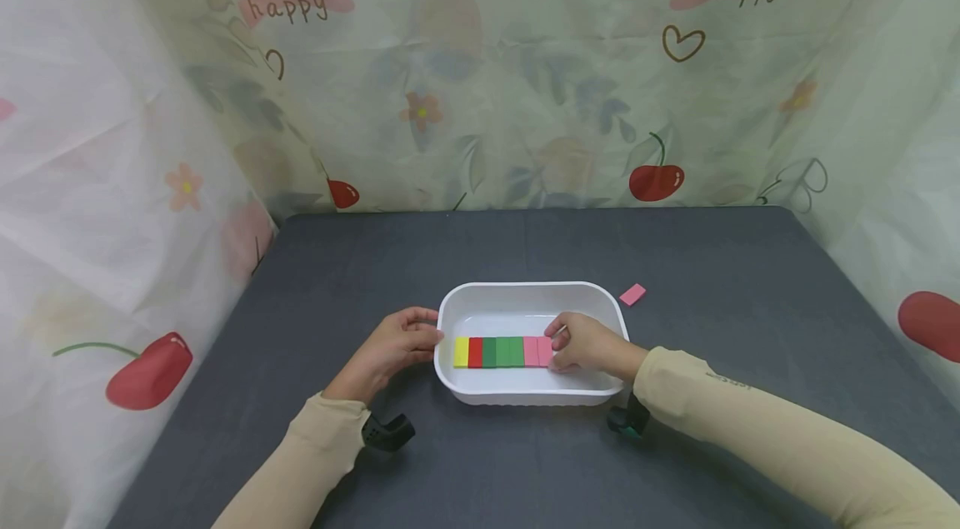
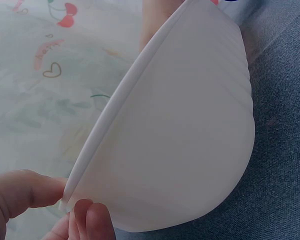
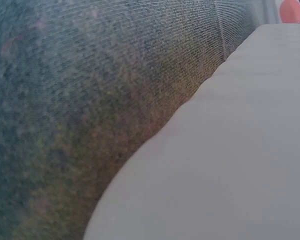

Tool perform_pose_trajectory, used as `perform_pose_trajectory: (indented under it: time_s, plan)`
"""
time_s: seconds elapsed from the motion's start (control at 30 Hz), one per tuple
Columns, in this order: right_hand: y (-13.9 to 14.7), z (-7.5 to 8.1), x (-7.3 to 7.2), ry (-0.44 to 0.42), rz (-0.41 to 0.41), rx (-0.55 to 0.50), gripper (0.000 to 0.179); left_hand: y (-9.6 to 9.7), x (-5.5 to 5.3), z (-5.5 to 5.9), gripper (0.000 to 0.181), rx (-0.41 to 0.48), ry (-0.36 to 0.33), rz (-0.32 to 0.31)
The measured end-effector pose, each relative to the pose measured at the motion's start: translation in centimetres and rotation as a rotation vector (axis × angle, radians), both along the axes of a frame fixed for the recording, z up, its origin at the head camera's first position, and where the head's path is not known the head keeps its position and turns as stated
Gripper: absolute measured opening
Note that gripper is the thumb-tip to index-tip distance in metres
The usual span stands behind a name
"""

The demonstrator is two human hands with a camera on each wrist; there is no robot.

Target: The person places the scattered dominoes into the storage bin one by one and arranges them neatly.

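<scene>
A white plastic tray (image 1: pixel 525 397) rests on the dark tabletop. Inside it lies a straight row of small flat blocks: a yellow block (image 1: pixel 461 352), a red block (image 1: pixel 476 352), green blocks (image 1: pixel 502 352) and pink blocks (image 1: pixel 530 351). My left hand (image 1: pixel 393 348) pinches the tray's left rim between thumb and fingers, which the left wrist view shows close up. Reaching into the tray, my right hand (image 1: pixel 592 344) holds the rightmost pink block (image 1: pixel 544 351) by its ends with thumb and fingers. In the right wrist view the tray's outer wall (image 3: pixel 215 165) hides that hand.
One loose pink block (image 1: pixel 632 294) lies on the table (image 1: pixel 450 250) just beyond the tray's upper right corner. A printed curtain (image 1: pixel 510 96) hangs behind the table and along both sides.
</scene>
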State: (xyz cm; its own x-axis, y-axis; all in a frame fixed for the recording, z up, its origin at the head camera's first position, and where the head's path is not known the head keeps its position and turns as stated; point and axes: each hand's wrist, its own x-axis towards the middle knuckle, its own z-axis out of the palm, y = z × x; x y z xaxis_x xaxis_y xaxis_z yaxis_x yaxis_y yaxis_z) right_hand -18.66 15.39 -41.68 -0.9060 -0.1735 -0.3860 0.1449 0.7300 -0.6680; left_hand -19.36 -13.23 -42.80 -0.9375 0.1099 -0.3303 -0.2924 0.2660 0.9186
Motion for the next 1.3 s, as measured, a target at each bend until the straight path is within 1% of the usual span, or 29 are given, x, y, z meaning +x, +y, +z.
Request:
perform_pose_trajectory:
  time_s: [0.3, 0.43, 0.57, 0.7, 0.77, 0.87, 0.97, 1.03, 1.1, 1.23, 1.3]
  plan:
    - [0.1, 0.0, -0.4, -0.026, -0.008, -0.034, 0.045, -0.1, -0.1, 0.0, 0.039, 0.018, 0.014, -0.015]
    - [0.4, 0.7, -0.7, -0.033, -0.012, -0.071, 0.046, -0.2, -0.2, -0.1, 0.039, 0.026, 0.005, -0.021]
    - [1.0, 2.6, -0.9, -0.012, -0.005, -0.146, 0.047, -0.2, -0.2, -0.1, 0.039, 0.027, -0.001, -0.022]
    - [2.1, 5.3, -1.3, 0.035, 0.023, -0.268, 0.049, -0.1, -0.2, 0.1, 0.039, 0.029, -0.003, -0.021]
    - [3.1, 6.6, -1.7, 0.070, 0.049, -0.305, 0.049, -0.1, -0.2, 0.1, 0.038, 0.032, -0.005, -0.020]
    - [5.1, 8.3, -2.4, 0.129, 0.086, -0.305, 0.049, -0.2, -0.2, 0.1, 0.038, 0.031, -0.005, -0.019]
    - [7.4, 9.0, -3.3, 0.173, 0.090, -0.282, 0.049, -0.2, -0.2, 0.1, 0.038, 0.029, -0.002, -0.017]
    - [8.9, 8.7, -4.1, 0.198, 0.085, -0.261, 0.050, -0.2, -0.2, 0.2, 0.038, 0.027, -0.001, -0.017]
    - [10.4, 7.8, -5.0, 0.209, 0.071, -0.231, 0.050, -0.2, -0.2, 0.2, 0.037, 0.026, -0.001, -0.014]
    - [13.0, 4.8, -6.8, 0.220, 0.040, -0.168, 0.054, -0.2, -0.1, 0.2, 0.037, 0.028, -0.002, -0.014]
    - [14.2, 3.1, -7.4, 0.214, 0.037, -0.159, 0.057, -0.1, -0.1, 0.2, 0.037, 0.031, -0.006, -0.014]
